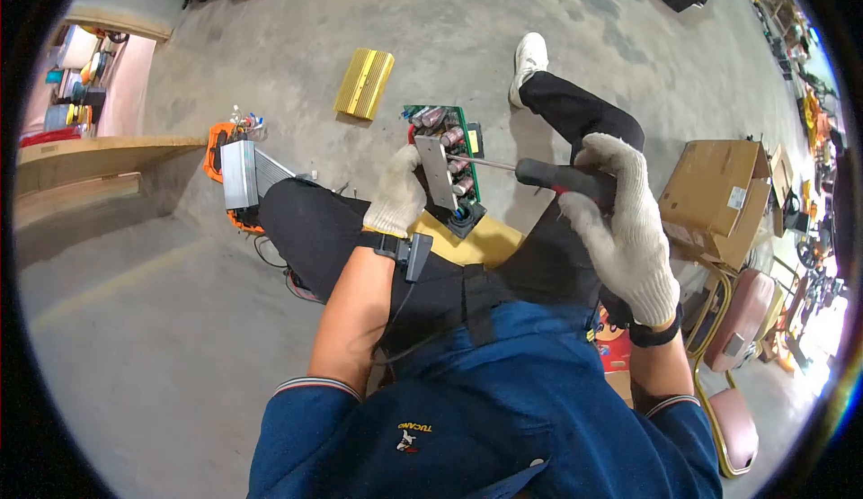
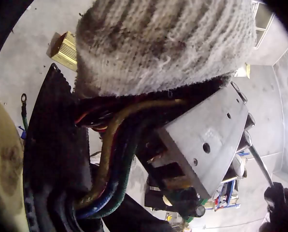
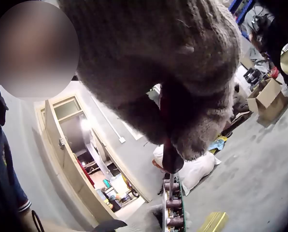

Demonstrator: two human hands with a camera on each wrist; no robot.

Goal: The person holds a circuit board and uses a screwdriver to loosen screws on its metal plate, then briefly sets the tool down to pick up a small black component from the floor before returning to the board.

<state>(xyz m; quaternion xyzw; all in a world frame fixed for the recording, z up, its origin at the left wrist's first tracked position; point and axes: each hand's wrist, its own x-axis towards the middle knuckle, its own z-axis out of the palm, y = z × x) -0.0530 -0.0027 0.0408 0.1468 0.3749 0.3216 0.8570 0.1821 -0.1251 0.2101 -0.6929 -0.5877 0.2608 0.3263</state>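
A green circuit board [image 1: 472,153] with cylindrical parts and a flat grey metal plate [image 1: 436,173] is held up by my gloved left hand [image 1: 396,193], gripping its left side. In the left wrist view the plate [image 2: 206,140] shows several holes, with thick coloured wires [image 2: 117,154] under the glove [image 2: 163,48]. My gloved right hand [image 1: 629,229] holds a screwdriver [image 1: 557,175] by its black and red handle, the shaft reaching over the board by the plate. In the right wrist view, fingers of the right hand [image 3: 158,72] curl round the handle [image 3: 172,157]; the exact tip contact cannot be told.
A gold ribbed metal case [image 1: 364,84] lies on the floor ahead. At the left sits a silver and orange device [image 1: 239,173] near a wooden ledge [image 1: 108,153]. A cardboard box [image 1: 715,189] and pink-cushioned chair [image 1: 742,319] stand at the right.
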